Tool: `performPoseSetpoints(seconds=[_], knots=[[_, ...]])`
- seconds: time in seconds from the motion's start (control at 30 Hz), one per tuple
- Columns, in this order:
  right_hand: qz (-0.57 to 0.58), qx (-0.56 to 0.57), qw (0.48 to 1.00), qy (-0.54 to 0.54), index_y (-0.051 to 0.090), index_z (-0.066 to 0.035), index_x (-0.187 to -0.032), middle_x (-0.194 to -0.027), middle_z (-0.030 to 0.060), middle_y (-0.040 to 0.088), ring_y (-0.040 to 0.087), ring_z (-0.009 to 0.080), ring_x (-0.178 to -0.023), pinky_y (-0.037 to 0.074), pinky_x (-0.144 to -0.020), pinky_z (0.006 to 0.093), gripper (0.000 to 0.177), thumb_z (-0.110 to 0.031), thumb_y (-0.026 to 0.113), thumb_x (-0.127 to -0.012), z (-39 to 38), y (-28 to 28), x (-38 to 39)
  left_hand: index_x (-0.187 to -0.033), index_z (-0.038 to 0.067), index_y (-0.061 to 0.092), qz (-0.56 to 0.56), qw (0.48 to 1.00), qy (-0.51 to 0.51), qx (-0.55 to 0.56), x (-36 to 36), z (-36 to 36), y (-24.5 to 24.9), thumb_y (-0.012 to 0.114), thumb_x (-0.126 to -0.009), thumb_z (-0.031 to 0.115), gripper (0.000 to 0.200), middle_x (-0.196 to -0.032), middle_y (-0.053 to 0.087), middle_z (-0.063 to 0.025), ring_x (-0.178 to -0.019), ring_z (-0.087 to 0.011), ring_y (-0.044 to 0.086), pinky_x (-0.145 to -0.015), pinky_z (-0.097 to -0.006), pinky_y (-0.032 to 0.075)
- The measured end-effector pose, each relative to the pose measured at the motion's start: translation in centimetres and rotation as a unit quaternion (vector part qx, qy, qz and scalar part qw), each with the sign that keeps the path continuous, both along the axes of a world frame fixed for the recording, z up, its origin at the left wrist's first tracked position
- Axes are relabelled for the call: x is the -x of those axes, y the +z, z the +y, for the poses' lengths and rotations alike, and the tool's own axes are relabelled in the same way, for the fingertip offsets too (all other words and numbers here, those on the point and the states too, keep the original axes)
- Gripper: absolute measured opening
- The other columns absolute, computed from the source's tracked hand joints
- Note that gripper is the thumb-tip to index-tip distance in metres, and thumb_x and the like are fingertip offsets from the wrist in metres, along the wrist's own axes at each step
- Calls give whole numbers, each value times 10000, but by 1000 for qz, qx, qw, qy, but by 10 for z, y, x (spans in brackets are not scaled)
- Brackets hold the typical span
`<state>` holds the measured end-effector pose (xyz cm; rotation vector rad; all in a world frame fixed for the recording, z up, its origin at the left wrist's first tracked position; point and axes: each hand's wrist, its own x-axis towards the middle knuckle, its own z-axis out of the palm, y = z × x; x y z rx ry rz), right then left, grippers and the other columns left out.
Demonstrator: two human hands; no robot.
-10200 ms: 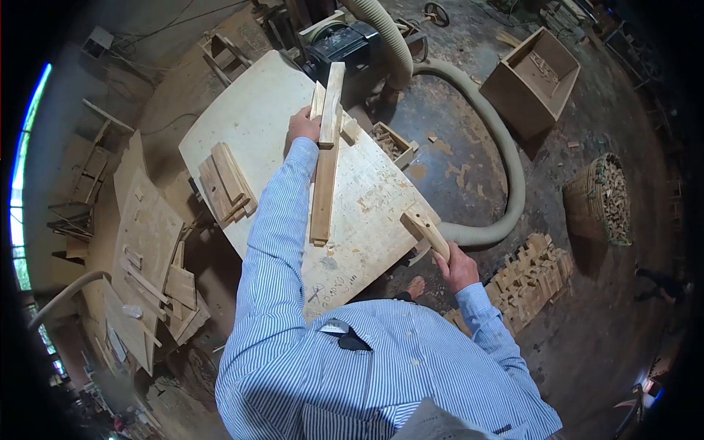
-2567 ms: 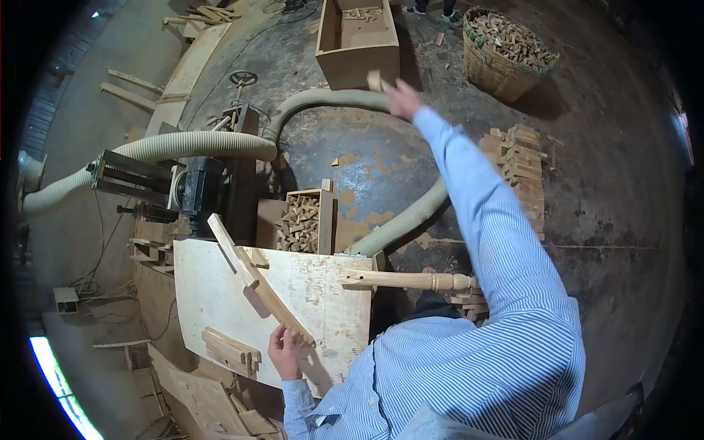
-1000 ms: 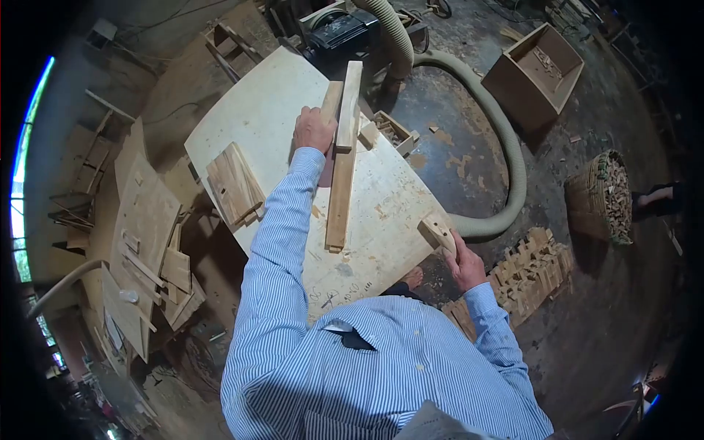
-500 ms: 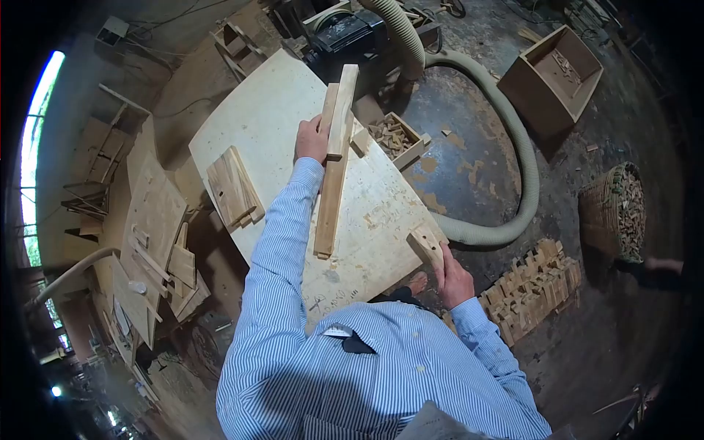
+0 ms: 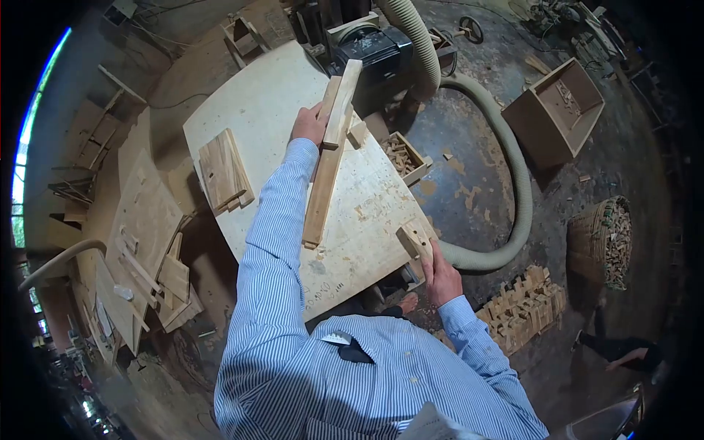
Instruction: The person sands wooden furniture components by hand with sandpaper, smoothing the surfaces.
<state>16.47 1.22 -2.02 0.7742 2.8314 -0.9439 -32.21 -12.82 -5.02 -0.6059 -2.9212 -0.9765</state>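
A: What has moved since the earlier frames?

B: A few seconds ago the right arm was stretched out over the floor towards the open box, with the hand open. Now the right hand [image 5: 438, 271] is back at the near edge of the pale plywood worktop [image 5: 257, 110]. The left hand [image 5: 309, 125] held its strip at the near end then; now the arm is extended and the grip sits far up the strip.

A: State of the hands?

B: The left hand is closed around the long pale wooden strip [image 5: 323, 183]. The strip runs back from that hand towards the body, its near end low over the worktop. A shorter pale strip [image 5: 343, 95] lies against its far part. The right hand grips a short pale wooden piece [image 5: 412, 240] that stands up just beyond its fingers.

A: Any legible writing?

B: Pencil marks [image 5: 330, 290] lie on the worktop between the right hand and the chest; they cannot be read.

A: Surroundings?

B: A stack of flat wooden boards [image 5: 224, 169] lies to the left of the left hand. A small wooden tray of offcuts [image 5: 405, 155] sits between the two hands, at the worktop's right edge. A beige ribbed hose [image 5: 513, 183] curves over the floor beyond the right hand. A woven basket of offcuts [image 5: 605, 238] stands well to its right.
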Motion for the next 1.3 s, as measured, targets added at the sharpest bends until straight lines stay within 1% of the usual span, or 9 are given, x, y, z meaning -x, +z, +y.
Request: performPoseSetpoints(seconds=[0.4, 0.47, 0.73, 0.93, 1.0, 1.03, 1.07, 1.17, 1.3], knots=[[51, -6, 999, -6, 365, -173, -1591, -1143, 276, 704, 691, 483, -973, 547, -852, 560, 582, -393, 504, -1071, 6, -31, -3, -1414, 229, 654, 23, 999, 28, -5, 1, 1, -4, 654, -988, 356, 445, -1200, 646, -277, -1146, -425, 634, -1024, -474, 507], [47, -9, 999, -9, 370, -170, -1588, -1129, 276, 709, 692, 484, -969, 545, -851, 564, 583, -412, 493, -1073, 7, -26, 3, -1459, 250, 611, -7, 999, 32, 28, 8, 2, 4, 616, -999, 387, 480, -1335, 590, -257, -1230, -418, 608, -1068, -482, 490], [65, -16, 997, -32, 455, -162, -1544, -1099, 262, 729, 702, 475, -972, 556, -858, 546, 571, -481, 474, -1070, 3, -26, 0, -1434, 241, 629, 18, 996, 50, 70, 5, 3, -1, 592, -1008, 430, 468, -1308, 610, -255, -1215, -418, 623, -1054, -490, 498], [45, -19, 998, -37, 433, -187, -1550, -1089, 256, 727, 703, 465, -971, 556, -868, 545, 558, -474, 472, -1073, 0, -15, 0, -1366, 252, 685, -11, 1000, 28, -6, 5, -2, -1, 619, -979, 455, 442, -1224, 634, -269, -1159, -426, 646, -1012, -497, 519], [25, -3, 999, -41, 445, -181, -1541, -1119, 258, 722, 703, 463, -985, 559, -878, 539, 553, -475, 474, -1073, -1, -12, -1, -1369, 254, 681, -34, 998, 19, -52, -4, -5, 2, 658, -955, 411, 444, -1194, 644, -273, -1140, -422, 650, -996, -485, 526], [35, 8, 998, -47, 457, -181, -1532, -1148, 258, 718, 701, 462, -1005, 564, -882, 533, 546, -475, 480, -1072, -2, -10, 0, -1378, 191, 684, -11, 999, 12, -40, -9, -8, 6, 701, -933, 376, 483, -1146, 698, -250, -1102, -382, 669, -996, -444, 530], [37, 15, 998, -46, 457, -181, -1532, -1148, 258, 718, 701, 462, -1005, 564, -882, 533, 546, -475, 480, -1072, -1, -8, 0, -1378, 191, 684, -9, 999, 14, -33, -11, -7, 12, 701, -933, 376, 483, -1146, 698, -250, -1102, -382, 669, -996, -444, 530], [34, -8, 998, -42, 456, -183, -1535, -1144, 252, 722, 707, 458, -994, 572, -868, 528, 548, -476, 478, -1073, -1, -2, 0, -1330, 132, 701, 151, 982, 91, 66, -15, -8, 19, 691, -933, 286, 426, -1116, 673, -194, -1064, -361, 669, -966, -473, 537], [10, 6, 999, -39, 446, -186, -1544, -1098, 247, 729, 714, 456, -953, 574, -847, 538, 553, -476, 475, -1074, 0, 9, 0, -1297, 101, 706, 189, 972, 44, 131, -18, -17, 31, 680, -952, 264, 383, -1101, 661, -191, -1041, -369, 654, -936, -477, 536]])
